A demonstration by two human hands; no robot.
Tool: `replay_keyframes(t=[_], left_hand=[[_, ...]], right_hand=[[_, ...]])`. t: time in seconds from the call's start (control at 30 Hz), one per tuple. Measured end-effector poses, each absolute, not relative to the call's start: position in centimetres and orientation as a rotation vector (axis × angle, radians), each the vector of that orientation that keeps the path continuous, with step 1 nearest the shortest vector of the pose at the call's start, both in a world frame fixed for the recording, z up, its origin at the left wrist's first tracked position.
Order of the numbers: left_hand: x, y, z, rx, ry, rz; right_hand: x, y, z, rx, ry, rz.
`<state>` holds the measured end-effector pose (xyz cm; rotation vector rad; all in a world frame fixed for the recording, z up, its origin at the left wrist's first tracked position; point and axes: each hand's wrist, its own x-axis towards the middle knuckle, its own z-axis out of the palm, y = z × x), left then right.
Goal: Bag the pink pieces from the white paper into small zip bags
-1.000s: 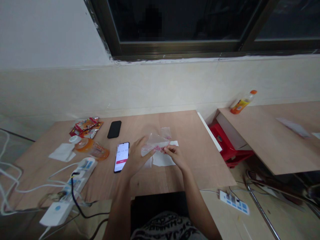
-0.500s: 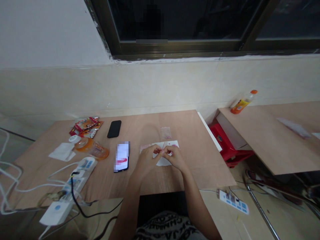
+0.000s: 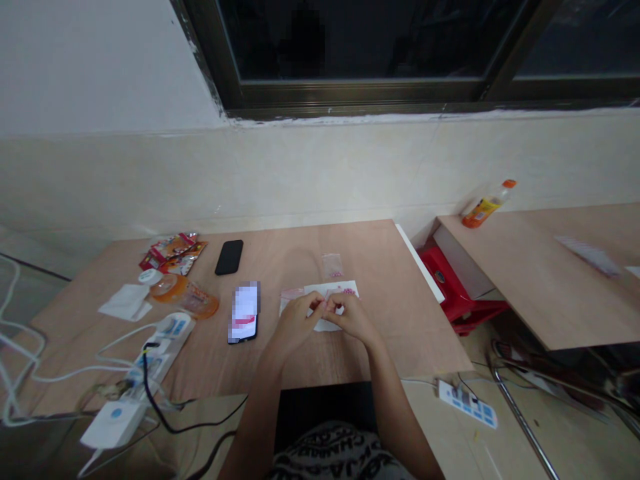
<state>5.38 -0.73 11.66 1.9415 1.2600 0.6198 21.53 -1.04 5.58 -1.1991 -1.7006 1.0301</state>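
Over a white sheet of paper [image 3: 327,326] on the table, my two hands meet with fingertips close together. My left hand [image 3: 301,315] is closed in a pinch, and so is my right hand [image 3: 352,316]; whatever sits between the fingers is too small to make out. Small pink pieces [image 3: 349,291] lie on the paper's upper right part. Just beyond the paper is a small clear plastic bag [image 3: 332,265] with a few pink bits inside. A pinkish clear packet [image 3: 292,293] shows at the paper's left edge, partly behind my left hand.
To the left lie a lit phone [image 3: 244,312], a black phone [image 3: 229,257], an orange drink bottle [image 3: 184,295], snack wrappers [image 3: 175,253], tissue [image 3: 126,302] and a power strip [image 3: 150,373] with cables. A second table [image 3: 540,267] stands right, bearing another bottle [image 3: 487,205]; a red stool [image 3: 450,287] sits between.
My left hand's fingers have shifted slightly and curl lower over the paper. Both hands stay together at the same place; the other things have not moved.
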Motion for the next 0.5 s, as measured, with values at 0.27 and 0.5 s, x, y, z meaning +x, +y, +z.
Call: replay_keyframes(t=[0.27,0.5], left_hand=[[5.0,-0.3,10.8,1.756,1.105,0.685],[4.6,-0.1,10.3,1.715,1.118,0.718]], right_hand=[[21.8,-1.5,6.8,-1.151,-1.661,1.103],[22.1,-1.6,7.3,-1.055,-1.677,1.181]])
